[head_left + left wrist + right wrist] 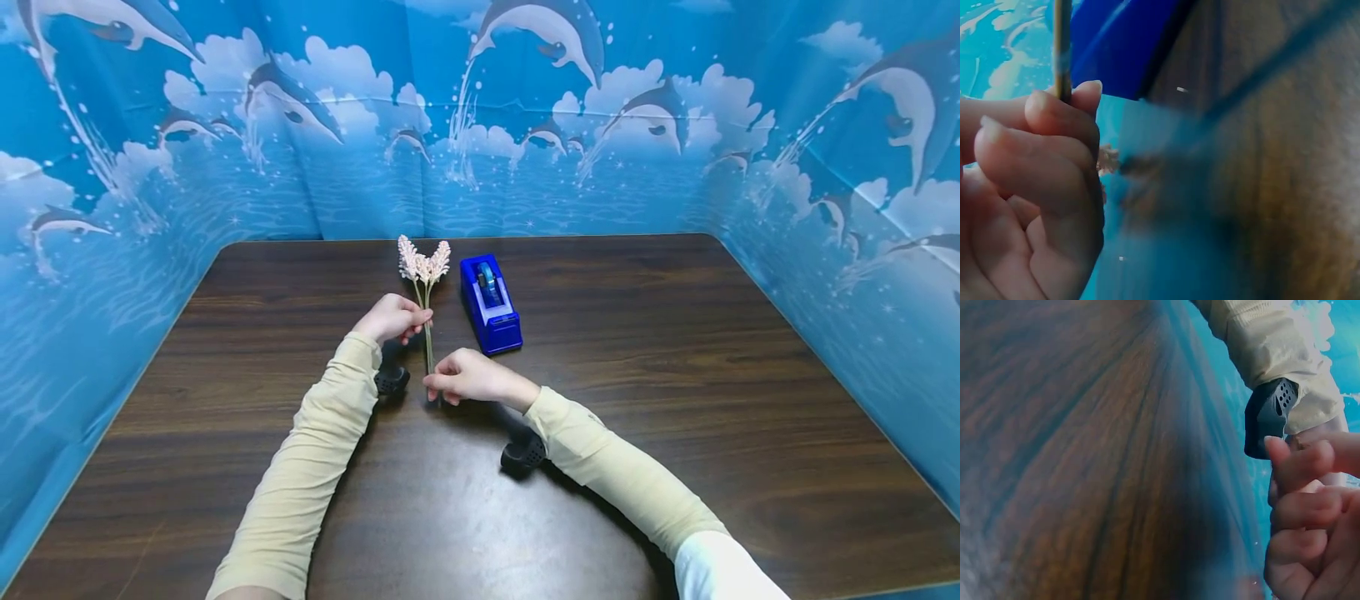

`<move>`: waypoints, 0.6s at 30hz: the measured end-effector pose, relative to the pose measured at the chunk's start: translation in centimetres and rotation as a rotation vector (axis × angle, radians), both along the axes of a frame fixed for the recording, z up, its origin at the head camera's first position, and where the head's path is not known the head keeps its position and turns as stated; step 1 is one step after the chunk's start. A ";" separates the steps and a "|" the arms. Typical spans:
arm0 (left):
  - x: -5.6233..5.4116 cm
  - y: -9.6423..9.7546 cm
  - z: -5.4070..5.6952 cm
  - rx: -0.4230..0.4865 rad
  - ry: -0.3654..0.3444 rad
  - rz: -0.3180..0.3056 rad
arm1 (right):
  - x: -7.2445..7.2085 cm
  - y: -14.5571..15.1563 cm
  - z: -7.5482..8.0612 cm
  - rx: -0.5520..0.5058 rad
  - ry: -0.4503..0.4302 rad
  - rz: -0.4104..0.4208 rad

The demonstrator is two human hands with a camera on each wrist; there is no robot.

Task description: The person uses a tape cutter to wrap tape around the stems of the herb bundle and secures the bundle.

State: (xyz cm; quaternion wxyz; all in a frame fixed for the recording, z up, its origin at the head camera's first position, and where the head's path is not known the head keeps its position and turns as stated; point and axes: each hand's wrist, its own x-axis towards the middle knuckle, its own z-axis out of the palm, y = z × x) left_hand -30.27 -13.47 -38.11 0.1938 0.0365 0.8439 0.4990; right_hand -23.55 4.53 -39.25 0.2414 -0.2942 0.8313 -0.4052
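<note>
A small bunch of pale pink flowers (424, 265) stands out above my left hand (393, 320), which pinches the thin stems (429, 348) partway down. In the left wrist view the stems (1062, 50) come out between thumb and forefinger, and a bit of blossom (1108, 159) shows behind the fingers. Lower down, my right hand (472, 377) pinches the stems near their bottom ends. Its fingertips (1310, 459) meet in the right wrist view, hiding most of what they hold. Just right of the flowers sits a blue tape dispenser (491, 305), touched by neither hand.
The dark wood table (675, 375) carries the dispenser. A blue curtain with dolphins (555, 183) surrounds its back and sides. Black wrist devices (523, 452) hang under both sleeves, close to the tabletop.
</note>
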 end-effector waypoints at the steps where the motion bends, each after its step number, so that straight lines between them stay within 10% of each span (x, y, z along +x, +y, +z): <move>1: 0.1 0.0 -0.2 -0.020 -0.010 -0.010 | 0.0 0.0 -0.1 0.019 0.003 0.012; 12: 0.5 -0.6 -0.6 -0.294 0.007 -0.091 | 0.1 0.2 -0.4 0.194 0.076 0.161; 18: 1.6 -2.5 2.2 -0.451 0.080 -0.057 | -0.9 2.4 2.3 0.203 0.184 0.117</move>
